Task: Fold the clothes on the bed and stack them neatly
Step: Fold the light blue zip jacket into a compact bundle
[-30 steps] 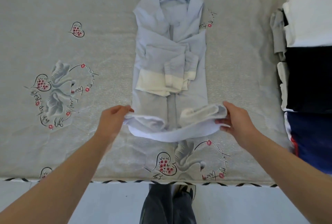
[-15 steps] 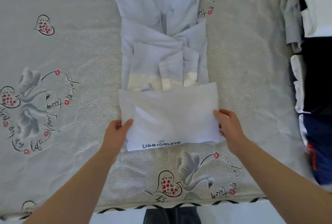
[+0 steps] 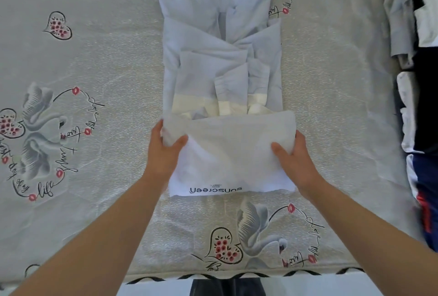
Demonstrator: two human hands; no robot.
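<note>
The left hand (image 3: 163, 153) is seen at the left edge of the folded-up lower part of the pale blue shirt (image 3: 220, 58), with its thumb laid on top and its fingers tucked under the cloth, so that the fold is pinched. The right hand (image 3: 294, 155) is placed in the same way at the right edge, thumb on top, fingers hidden beneath the fabric. The shirt is laid lengthwise in the middle of the patterned bedsheet (image 3: 94, 63), its sleeves crossed over the front and its cream cuffs (image 3: 225, 106) just above the fold. A stack of folded clothes (image 3: 424, 96) is seen at the right edge of the bed.
</note>
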